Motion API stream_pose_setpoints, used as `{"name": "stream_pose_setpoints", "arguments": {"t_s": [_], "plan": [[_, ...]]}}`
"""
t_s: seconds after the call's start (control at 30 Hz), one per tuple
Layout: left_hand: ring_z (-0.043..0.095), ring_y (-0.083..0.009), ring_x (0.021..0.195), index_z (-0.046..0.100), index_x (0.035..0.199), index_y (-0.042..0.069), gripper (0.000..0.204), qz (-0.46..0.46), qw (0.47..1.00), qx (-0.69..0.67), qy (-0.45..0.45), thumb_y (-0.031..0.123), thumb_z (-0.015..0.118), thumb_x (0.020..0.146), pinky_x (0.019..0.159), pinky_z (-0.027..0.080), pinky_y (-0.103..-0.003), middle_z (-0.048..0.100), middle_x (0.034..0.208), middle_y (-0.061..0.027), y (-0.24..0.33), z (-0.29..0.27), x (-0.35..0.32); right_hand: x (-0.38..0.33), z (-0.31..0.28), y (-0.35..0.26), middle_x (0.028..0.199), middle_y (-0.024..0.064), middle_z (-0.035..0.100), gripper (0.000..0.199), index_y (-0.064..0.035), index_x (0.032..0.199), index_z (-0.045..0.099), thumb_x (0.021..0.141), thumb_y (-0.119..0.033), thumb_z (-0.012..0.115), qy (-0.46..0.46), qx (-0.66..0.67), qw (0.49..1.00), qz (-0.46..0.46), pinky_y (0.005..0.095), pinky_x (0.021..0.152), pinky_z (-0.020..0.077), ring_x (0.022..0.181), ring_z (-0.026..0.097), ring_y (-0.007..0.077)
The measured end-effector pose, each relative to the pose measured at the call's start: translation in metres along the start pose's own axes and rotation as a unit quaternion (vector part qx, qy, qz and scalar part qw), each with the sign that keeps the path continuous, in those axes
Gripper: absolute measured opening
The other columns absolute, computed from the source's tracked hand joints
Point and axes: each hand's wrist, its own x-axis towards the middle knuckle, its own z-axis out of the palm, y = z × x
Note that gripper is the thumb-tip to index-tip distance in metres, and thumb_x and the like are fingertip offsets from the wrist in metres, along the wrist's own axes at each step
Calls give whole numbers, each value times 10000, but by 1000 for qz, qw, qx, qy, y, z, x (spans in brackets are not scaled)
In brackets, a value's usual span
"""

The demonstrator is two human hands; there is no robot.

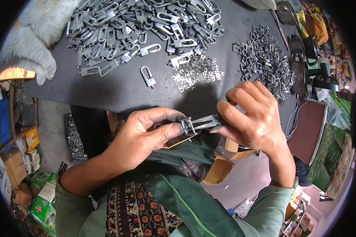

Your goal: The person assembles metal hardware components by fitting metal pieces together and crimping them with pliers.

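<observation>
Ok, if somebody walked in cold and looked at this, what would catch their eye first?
Probably the two hands at centre: the left hand and right hand pinch a small grey metal clasp piece between them, above the person's lap. Next, the big heap of grey metal hooks across the top of the dark table, with a smaller pile of square buckles to its right. A grey cat lies at the table's upper left corner.

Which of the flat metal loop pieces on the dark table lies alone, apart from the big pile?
The single loop piece just below the large pile, left of the small rings; bare table surrounds it.
</observation>
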Motion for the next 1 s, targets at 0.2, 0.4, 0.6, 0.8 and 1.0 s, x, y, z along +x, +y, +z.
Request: {"name": "stream_pose_setpoints", "arguments": {"t_s": [0.2, 0.4, 0.6, 0.8, 1.0], "plan": [[452, -31, 613, 637, 1076, -14, 177, 13, 987, 159, 29, 75, 603, 927, 535, 349, -194, 570, 760, 20, 9, 10, -6, -16, 1, -21, 732, 17, 495, 268, -115, 805, 581, 731, -331, 719, -11, 5, 998, 55, 340, 585, 410, 663, 525, 206], [513, -76, 674, 513, 1273, -5, 369, -16, 966, 253, 44, 40, 557, 909, 622, 435, -229, 595, 873, -29, -33, -20, -27, -41, 13, -40, 835, 59, 517, 305, -92, 891, 567, 681, -204, 758, -9, 78, 987, 140, 373, 705, 433, 815, 554, 247], [684, -229, 811, 348, 1396, -21, 429, -36, 988, 143, 36, 43, 405, 975, 653, 553, -301, 639, 1071, -215, -41, -40, -29, -70, 34, 21, 815, 190, 616, 170, 1, 821, 578, 770, -106, 701, 124, -12, 878, 461, 476, 656, 478, 767, 611, 409], [643, -147, 708, 496, 1239, -33, 269, -68, 971, 228, 2, 59, 447, 990, 591, 512, -238, 676, 927, -131, -36, -18, -17, -39, 40, 53, 760, 185, 644, 295, -23, 759, 593, 832, -287, 701, 77, -67, 828, 552, 469, 641, 483, 713, 628, 410], [553, -60, 637, 618, 1136, -29, 208, -19, 951, 308, -5, 69, 535, 972, 574, 456, -211, 658, 827, -46, -20, -1, -12, -32, 52, 66, 754, 193, 650, 314, -16, 766, 582, 825, -297, 711, 82, -85, 845, 521, 481, 671, 486, 736, 643, 402]]}}
